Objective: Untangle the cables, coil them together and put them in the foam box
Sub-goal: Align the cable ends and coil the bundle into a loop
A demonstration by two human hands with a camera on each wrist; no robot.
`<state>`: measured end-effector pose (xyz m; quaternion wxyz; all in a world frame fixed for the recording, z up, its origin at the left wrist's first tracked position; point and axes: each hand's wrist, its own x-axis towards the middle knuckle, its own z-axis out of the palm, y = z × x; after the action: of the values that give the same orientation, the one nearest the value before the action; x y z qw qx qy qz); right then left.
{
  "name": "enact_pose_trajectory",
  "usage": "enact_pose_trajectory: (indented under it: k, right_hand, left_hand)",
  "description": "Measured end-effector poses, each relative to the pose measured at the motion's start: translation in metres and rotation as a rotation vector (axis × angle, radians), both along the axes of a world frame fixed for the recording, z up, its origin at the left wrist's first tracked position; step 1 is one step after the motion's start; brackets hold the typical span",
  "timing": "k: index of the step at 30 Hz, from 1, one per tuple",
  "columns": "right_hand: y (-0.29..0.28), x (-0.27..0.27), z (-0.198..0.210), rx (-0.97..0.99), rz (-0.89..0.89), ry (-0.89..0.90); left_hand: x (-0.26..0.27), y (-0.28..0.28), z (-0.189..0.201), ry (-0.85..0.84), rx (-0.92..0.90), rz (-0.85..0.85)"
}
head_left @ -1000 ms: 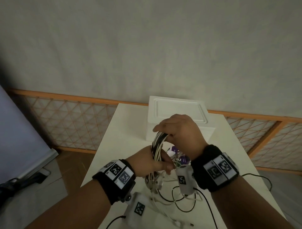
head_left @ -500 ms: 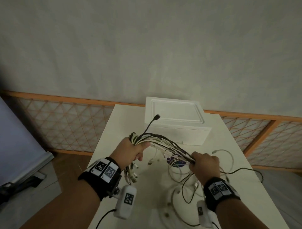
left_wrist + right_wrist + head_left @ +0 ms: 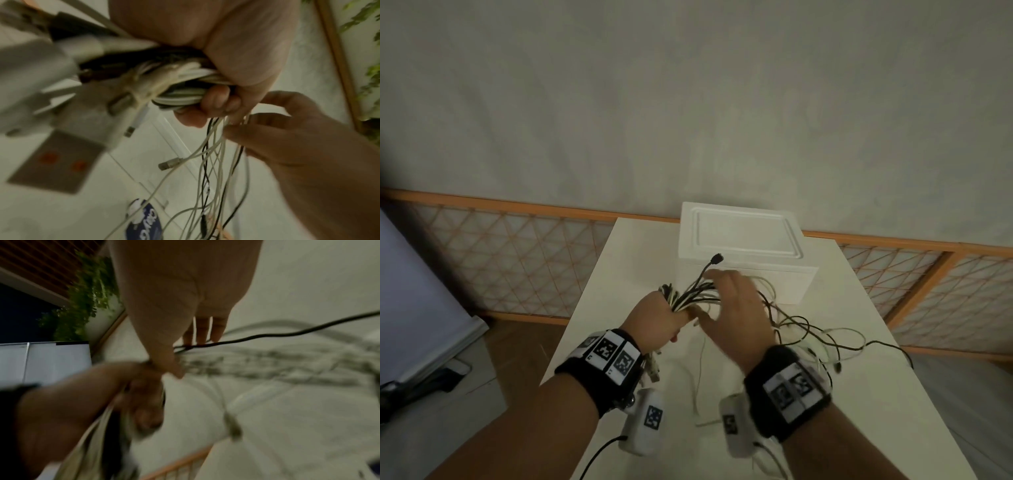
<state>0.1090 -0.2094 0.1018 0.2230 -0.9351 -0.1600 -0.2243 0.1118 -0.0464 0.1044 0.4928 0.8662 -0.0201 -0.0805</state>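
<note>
Left hand is clenched in a fist round the cables, a thick bundle of white and black leads, some cream, packed side by side inside the curled fingers. Bundle is held above the table, in front of the foam box. Short looped ends stick out past the knuckle side of the fist; on the thumb side the strands fan out toward the right hand. One thin black lead with a small dark plug rises above both hands, over the front edge of the box. Below the fist, several USB-type connectors hang loose, blurred in the left wrist view.

Right hand sits just beside the left fist, fingers straight and spread, resting on the fanned strands with fingertips against a black lead; nothing is wrapped or pinched there as far as the views show. Beyond the right hand's little-finger side, loose tails of thin white and black wire trail down onto the table in open loops, still crossed over each other.

Foam box is white, rectangular, lid on with a recessed panel, past the fingertips of both hands at the far end of the table. A blue-and-white packet lies on the table beneath the hanging strands.
</note>
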Motion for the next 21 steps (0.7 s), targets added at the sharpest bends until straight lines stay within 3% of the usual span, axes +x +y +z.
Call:
enact_pose_trajectory:
  k: [2, 6, 9, 12, 15, 19, 21]
  right_hand:
    - [0.009, 0.000, -0.019, 0.070, -0.067, 0.052]
    - [-0.049, -0.005, -0.082, -0.108, -0.368, 0.649]
    - [-0.102, -0.024, -0.114, -0.073, -0.371, 0.849]
    - [-0.143, -0.040, -0.118, -0.360, -0.418, 1.023]
    - [-0.156, -0.030, -0.101, -0.668, -0.358, 1.020]
    - [-0.115, 0.001, -0.034, -0.523, -0.098, 1.007]
    - [-0.094, 0.008, 0.004, -0.494, -0.119, 0.757]
  left_hand:
    - [-0.005, -0.003, 0.006, -0.029, -0.014, 0.002]
    - [-0.001, 0.020, 0.026, -0.085, -0.141, 0.169]
    - [0.001, 0.041, 0.047, -0.118, -0.217, 0.308]
    - [0.009, 0.064, 0.064, -0.166, -0.362, 0.479]
    - [0.013, 0.069, 0.071, -0.161, -0.275, 0.387]
    - [0.007, 0.042, 0.071, -0.134, -0.036, 0.220]
    - [0.005, 0.032, 0.069, -0.121, 0.020, 0.189]
